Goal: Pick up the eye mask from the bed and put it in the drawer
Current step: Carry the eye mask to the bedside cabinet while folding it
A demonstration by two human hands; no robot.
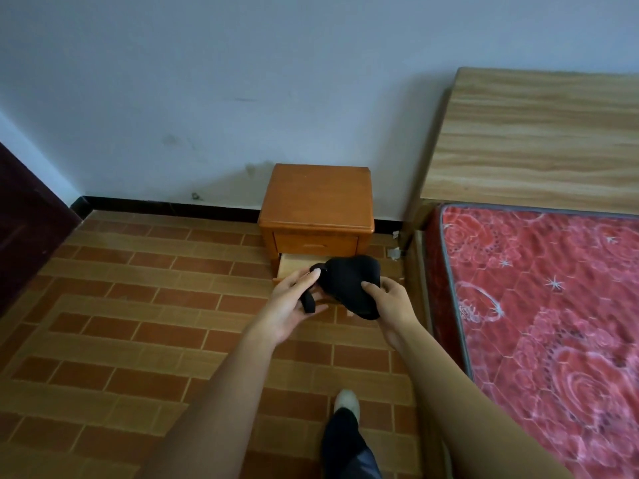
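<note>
The black eye mask [352,285] is held in the air over the open lower drawer [294,266] of the nightstand [316,202]. It is pinched by the right hand [389,304]; its strap is held by the left hand [294,302]. It looks soft, light and floppy, so the padded part is best gripped. Nothing can be seen in the drawer's visible part.

matt black cloth eye mask [352,283], glossy wooden nightstand [316,202]
</note>
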